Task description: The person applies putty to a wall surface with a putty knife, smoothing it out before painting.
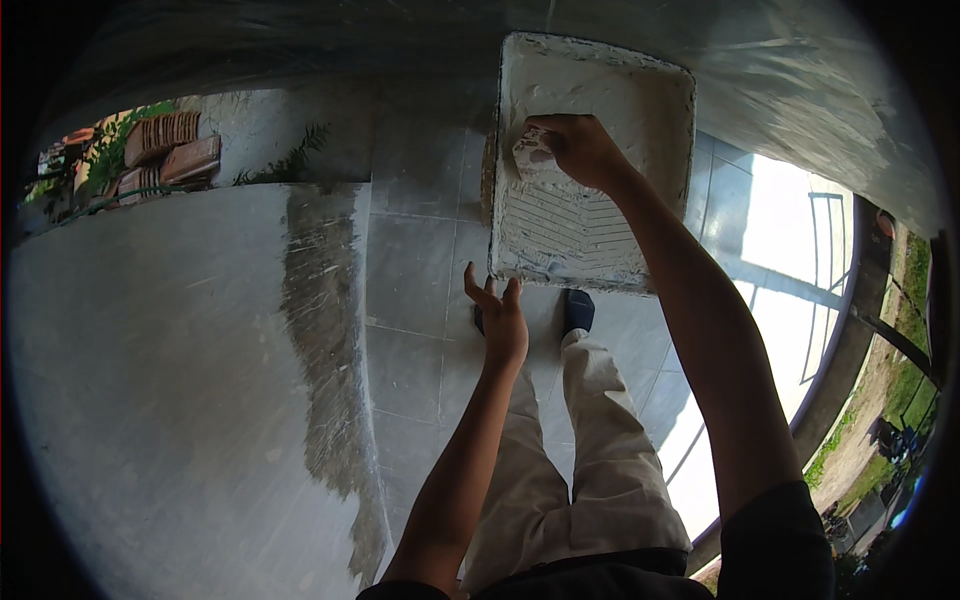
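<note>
A paint tray lies before me, its rim and ribbed slope coated in white paint. My right hand is over the tray's left half, fingers closed. Under those fingers shows a small paint-smeared whitish piece, its kind partly hidden by the hand; it seems to touch the paint. Deeper wet paint covers the tray's far end. At the near left corner of the tray is my left hand, fingers apart and holding nothing. Its fingertips come up to the rim, though I cannot tell if they touch.
Grey floor tiles surround my feet in dark shoes. A pale surface with a rough dark strip runs along the left. Stacked reddish tiles and plants stand at the far left. Sunlight falls on the right floor.
</note>
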Demonstrator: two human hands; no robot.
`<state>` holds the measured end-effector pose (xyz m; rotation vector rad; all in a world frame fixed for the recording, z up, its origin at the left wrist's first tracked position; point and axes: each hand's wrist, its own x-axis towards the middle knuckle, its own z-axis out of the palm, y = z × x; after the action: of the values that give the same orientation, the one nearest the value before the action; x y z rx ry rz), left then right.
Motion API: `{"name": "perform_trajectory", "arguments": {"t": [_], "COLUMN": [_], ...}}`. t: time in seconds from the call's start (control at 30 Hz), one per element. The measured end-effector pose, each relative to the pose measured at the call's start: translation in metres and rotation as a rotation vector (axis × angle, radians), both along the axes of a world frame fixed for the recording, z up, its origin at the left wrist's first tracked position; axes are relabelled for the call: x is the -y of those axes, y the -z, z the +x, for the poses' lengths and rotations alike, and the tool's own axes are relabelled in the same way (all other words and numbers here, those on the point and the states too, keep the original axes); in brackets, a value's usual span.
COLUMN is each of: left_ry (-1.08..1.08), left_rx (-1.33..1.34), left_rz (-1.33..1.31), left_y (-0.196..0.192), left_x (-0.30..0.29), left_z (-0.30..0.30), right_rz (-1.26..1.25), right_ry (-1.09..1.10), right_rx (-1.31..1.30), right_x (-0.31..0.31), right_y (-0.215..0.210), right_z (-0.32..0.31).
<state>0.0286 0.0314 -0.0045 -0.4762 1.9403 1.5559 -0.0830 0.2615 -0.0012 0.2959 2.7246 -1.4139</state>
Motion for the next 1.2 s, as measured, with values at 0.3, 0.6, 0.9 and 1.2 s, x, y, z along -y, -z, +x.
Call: {"name": "perform_trajectory", "arguments": {"t": [0.3,0.6,0.9,1.2], "left_ry": [-0.033,-0.014,-0.101,-0.132], "left_rx": [0.052,0.033,0.092,-0.094], "left_rz": [0.068,0.065,0.099,0.01], "left_y": [-0.006,0.0,-0.012,-0.007], "left_x": [-0.004,-0.002,-0.014,-0.009], "left_z": [-0.004,-0.002,0.0,0.013], "right_rz": [0.052,0.032,0.061,0.034], "right_ry": [0.021,0.117,0.406,0.628], "right_rx": [-0.02,-0.067,-0.016,0.026], "right_x": [-0.003,-0.003,0.015,0.072], "right_y": [0.015,0.021,0.029,0.037], "right_z": [0.006,0.019,0.046,0.061]}}
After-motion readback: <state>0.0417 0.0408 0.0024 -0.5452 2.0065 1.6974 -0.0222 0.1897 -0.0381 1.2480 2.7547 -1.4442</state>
